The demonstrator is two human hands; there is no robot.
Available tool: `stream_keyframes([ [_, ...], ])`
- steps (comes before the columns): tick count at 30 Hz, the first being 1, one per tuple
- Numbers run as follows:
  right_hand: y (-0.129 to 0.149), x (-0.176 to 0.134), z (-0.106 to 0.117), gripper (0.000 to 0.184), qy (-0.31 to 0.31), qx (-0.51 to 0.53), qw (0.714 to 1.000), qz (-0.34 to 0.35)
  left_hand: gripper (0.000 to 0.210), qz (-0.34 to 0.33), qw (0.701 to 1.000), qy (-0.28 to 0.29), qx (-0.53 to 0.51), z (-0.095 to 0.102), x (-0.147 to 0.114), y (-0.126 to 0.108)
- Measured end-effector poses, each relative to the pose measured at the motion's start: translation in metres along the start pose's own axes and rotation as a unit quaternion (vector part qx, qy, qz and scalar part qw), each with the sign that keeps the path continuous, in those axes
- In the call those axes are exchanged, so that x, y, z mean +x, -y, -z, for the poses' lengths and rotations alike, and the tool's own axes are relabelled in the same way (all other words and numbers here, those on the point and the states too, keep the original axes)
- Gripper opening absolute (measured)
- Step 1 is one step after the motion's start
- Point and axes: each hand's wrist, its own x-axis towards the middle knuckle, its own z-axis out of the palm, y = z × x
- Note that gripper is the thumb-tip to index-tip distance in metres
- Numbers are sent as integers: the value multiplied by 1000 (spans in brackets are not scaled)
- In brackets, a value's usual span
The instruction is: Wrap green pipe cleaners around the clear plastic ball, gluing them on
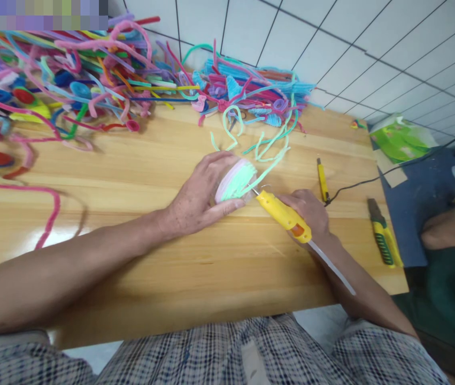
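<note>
My left hand (197,200) is wrapped round a rounded piece (235,181) covered in mint-green and pale pink pipe cleaner; what lies under the covering cannot be made out. A loose mint-green pipe cleaner (269,170) runs from it up toward the back of the table. In my right hand (309,211) is a yellow hot glue gun (283,214), its metal nozzle at the right side of the covered piece, where the green strand meets it. A whitish glue stick (333,267) sticks out of the gun's rear. My right fingers are partly hidden behind the gun.
Colourful pipe cleaners and shapes made from them pile up at the back left (102,91) and back middle (251,91). A yellow cutter (322,179) with a black cable (355,186) beside it and yellow-green pliers (383,235) lie right. Another person's arm (452,227) is beyond the table's right edge.
</note>
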Motion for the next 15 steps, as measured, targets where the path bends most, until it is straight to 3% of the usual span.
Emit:
stream_keyframes([
  [9,-6,1,6,25,4,28,999,32,70,15,1000,16,5,1,0,-1],
  [15,-4,0,3,28,16,27,999,30,70,-3,1000,-2,0,0,0,-1],
])
